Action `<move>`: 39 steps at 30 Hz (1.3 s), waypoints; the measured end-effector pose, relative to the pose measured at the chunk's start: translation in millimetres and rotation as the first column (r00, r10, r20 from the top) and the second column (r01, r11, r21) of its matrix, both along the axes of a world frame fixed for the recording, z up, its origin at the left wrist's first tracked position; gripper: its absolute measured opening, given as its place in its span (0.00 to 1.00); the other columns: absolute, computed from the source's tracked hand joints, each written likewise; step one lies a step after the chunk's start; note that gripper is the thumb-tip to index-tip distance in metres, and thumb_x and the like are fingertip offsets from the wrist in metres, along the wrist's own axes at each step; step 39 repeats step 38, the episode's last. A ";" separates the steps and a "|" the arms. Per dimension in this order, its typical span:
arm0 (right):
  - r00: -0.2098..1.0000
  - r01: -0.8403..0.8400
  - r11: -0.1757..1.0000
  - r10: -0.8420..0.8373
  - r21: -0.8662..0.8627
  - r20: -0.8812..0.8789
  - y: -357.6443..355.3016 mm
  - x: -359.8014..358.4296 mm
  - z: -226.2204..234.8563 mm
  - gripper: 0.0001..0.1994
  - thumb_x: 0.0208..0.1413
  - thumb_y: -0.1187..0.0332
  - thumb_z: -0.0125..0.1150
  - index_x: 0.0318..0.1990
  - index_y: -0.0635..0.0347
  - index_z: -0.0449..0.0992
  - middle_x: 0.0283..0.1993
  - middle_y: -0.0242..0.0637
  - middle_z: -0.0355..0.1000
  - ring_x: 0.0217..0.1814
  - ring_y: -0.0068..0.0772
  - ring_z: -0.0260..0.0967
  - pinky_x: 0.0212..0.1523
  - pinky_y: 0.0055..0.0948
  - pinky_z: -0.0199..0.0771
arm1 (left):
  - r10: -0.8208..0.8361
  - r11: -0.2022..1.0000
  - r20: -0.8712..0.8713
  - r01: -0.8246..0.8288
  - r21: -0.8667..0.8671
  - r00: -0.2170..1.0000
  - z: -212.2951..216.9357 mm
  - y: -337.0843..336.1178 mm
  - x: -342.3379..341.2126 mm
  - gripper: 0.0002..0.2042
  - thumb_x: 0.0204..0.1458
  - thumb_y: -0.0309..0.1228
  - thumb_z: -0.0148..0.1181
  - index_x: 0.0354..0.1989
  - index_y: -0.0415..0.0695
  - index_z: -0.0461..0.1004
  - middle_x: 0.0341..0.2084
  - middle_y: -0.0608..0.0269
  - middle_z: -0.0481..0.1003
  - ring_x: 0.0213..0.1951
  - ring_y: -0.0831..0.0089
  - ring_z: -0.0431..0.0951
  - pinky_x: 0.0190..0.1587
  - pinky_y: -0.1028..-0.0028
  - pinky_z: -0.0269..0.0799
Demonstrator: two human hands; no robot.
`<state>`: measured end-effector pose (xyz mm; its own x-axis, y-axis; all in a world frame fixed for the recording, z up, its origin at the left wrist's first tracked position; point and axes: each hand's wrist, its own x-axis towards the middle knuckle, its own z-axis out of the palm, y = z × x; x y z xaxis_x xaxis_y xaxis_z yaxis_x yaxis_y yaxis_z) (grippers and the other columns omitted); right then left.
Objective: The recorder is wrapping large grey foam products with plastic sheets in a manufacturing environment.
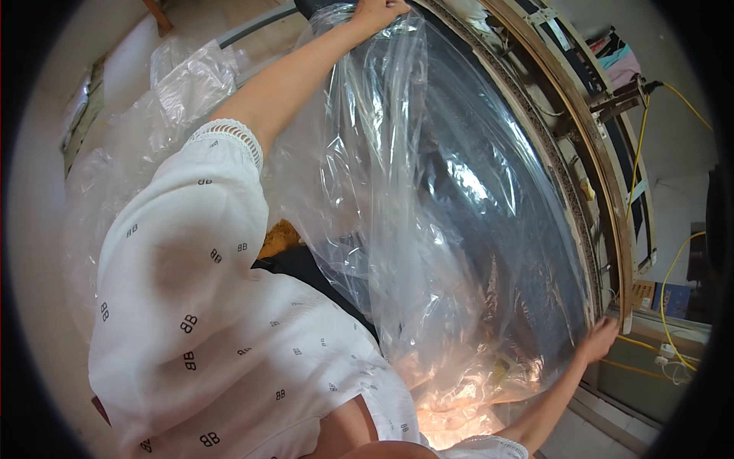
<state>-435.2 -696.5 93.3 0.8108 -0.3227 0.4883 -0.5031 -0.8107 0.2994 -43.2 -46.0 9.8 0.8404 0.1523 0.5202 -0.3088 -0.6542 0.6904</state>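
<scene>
A wide sheet of clear plastic film (382, 176) hangs in folds over a dark surface (474, 130) in front of me. Far up at the top, my left hand (380, 13) has its fingers bent closed on the film's upper part. At the lower right, my right hand (598, 342) is closed at the film's near corner, beside the end of a long wooden rail (621, 260). The tips of its fingers are partly hidden. Between the two hands the film lies fairly smooth on the right and loosely bunched on the left.
More crumpled plastic (183, 92) lies to the left beyond my arm. Along the right run slotted metal parts (554, 30) and a yellow cable (638, 153). Folded cloths (621, 65) and cardboard boxes (661, 298) sit farther right. Warm light glows under the film's near end.
</scene>
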 end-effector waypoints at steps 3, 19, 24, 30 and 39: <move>0.837 -0.546 0.710 0.483 0.446 0.256 137.2 85.5 4.3 0.10 0.59 0.66 0.48 0.39 0.65 0.69 0.35 0.39 0.68 0.36 0.30 0.64 0.39 0.29 0.64 | 0.003 0.998 0.198 0.009 -0.060 0.980 -8.6 3.8 -3.3 0.11 0.42 0.37 0.60 0.23 0.40 0.75 0.22 0.52 0.72 0.29 0.60 0.74 0.33 0.66 0.67; 0.844 -0.209 -0.446 0.367 0.870 0.391 378.7 147.6 4.3 0.06 0.57 0.66 0.50 0.38 0.57 0.65 0.31 0.35 0.71 0.18 0.16 0.57 0.18 0.19 0.57 | 0.013 0.994 0.100 -0.002 -0.110 0.995 -6.6 8.1 -3.8 0.12 0.42 0.39 0.60 0.27 0.41 0.76 0.26 0.52 0.73 0.31 0.59 0.74 0.34 0.66 0.67; 0.742 -0.464 0.054 0.569 0.884 0.354 375.0 96.7 -17.9 0.12 0.54 0.61 0.54 0.38 0.59 0.69 0.30 0.36 0.70 0.20 0.21 0.60 0.20 0.22 0.60 | 0.009 0.998 0.185 0.002 -0.058 0.983 -5.6 -1.5 3.7 0.13 0.42 0.40 0.59 0.27 0.42 0.76 0.27 0.52 0.74 0.32 0.58 0.74 0.36 0.65 0.68; 0.727 -0.598 0.451 0.653 0.663 0.212 427.3 102.2 -39.9 0.25 0.43 0.51 0.62 0.44 0.61 0.71 0.40 0.43 0.65 0.38 0.43 0.68 0.33 0.36 0.68 | 0.050 0.998 0.195 -0.054 0.019 0.979 -11.5 4.6 11.4 0.13 0.43 0.40 0.58 0.25 0.42 0.77 0.27 0.51 0.74 0.34 0.56 0.74 0.38 0.66 0.68; 0.709 -0.561 0.210 0.620 0.800 0.335 422.6 184.8 -46.6 0.19 0.44 0.56 0.62 0.42 0.57 0.74 0.44 0.41 0.64 0.44 0.43 0.66 0.41 0.40 0.66 | 0.072 0.995 0.185 -0.083 0.050 0.980 -15.5 5.2 21.0 0.13 0.43 0.41 0.58 0.28 0.44 0.77 0.30 0.50 0.74 0.37 0.57 0.74 0.42 0.64 0.68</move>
